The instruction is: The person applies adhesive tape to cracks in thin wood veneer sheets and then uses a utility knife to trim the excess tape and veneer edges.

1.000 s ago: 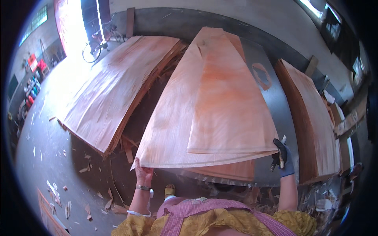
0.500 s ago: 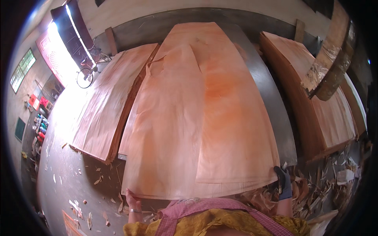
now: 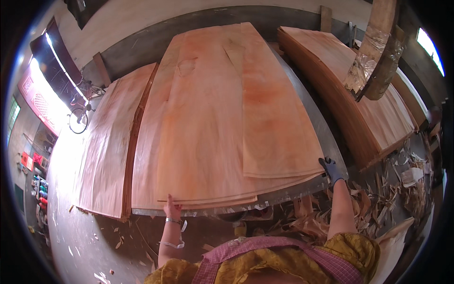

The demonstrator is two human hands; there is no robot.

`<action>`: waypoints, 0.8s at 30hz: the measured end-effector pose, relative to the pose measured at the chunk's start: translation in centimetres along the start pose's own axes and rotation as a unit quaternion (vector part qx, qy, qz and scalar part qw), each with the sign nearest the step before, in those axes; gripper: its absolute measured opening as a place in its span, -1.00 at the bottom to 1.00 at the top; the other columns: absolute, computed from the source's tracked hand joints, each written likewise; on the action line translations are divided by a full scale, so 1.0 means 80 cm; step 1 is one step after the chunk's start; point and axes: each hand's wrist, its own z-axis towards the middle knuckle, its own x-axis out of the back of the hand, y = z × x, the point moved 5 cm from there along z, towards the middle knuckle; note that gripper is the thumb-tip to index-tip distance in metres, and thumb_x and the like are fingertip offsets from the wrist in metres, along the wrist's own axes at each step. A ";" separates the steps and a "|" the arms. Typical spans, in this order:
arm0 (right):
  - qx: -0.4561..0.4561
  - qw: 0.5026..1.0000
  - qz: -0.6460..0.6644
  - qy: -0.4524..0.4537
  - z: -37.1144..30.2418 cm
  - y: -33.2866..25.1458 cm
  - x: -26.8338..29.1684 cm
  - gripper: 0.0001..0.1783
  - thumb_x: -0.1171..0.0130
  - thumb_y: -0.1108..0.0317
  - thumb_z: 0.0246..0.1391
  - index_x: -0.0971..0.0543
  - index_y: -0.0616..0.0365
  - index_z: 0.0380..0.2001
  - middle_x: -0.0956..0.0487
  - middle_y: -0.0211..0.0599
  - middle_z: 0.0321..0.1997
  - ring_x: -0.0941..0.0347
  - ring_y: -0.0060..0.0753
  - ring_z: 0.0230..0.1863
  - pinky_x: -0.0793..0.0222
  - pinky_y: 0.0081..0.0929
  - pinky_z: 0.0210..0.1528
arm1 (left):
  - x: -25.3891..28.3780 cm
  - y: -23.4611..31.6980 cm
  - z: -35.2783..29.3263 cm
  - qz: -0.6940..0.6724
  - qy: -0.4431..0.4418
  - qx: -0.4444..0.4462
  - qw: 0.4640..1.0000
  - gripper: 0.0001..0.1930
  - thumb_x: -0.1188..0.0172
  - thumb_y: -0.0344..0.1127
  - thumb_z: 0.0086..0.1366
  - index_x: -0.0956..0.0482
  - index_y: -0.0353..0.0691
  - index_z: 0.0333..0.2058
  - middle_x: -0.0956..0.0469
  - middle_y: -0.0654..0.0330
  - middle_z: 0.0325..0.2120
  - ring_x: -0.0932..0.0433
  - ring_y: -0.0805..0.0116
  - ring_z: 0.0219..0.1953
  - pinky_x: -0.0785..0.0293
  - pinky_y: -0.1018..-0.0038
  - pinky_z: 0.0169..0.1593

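Note:
A long sheet of wood veneer (image 3: pixel 203 142), thin and orange-tan, lies over other veneer on a grey metal-topped table (image 3: pixel 288 191). My left hand (image 3: pixel 172 208) is bare and closed on its near edge, toward the left corner. At the near right corner my right hand (image 3: pixel 334 171), in a dark blue-grey glove, grips the edge; its fingertips are partly hidden. A narrower veneer strip (image 3: pixel 281 137) overlaps the sheet on the right. Farther off, the surface shows a small torn flap (image 3: pixel 187 66) and a split near the strip.
Veneer stacks stand left (image 3: pixel 106 151) and right (image 3: pixel 326 85) of the table. A wrapped wooden post (image 3: pixel 373 52) hangs or stands over the right stack. Veneer scraps (image 3: pixel 378 199) litter the floor at right. A bicycle (image 3: pixel 79 116) is by the bright doorway.
The sheet's near edge has moved away from my body, baring the table's front edge. Both my arms have stretched forward with it. The view has shifted and turned slightly.

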 end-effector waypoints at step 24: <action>0.106 0.973 -0.137 0.155 0.076 0.065 -0.024 -0.45 -0.09 -0.11 0.20 -0.60 0.27 -0.26 -0.61 0.12 -0.25 -0.54 0.13 -0.19 -0.41 -0.06 -0.14 | -0.110 -0.053 0.027 -0.038 0.126 -0.031 0.991 -0.79 -0.17 -0.14 0.37 -0.45 -0.09 -0.38 -0.38 0.37 -0.68 -0.37 0.47 -0.67 -0.46 0.48 -0.60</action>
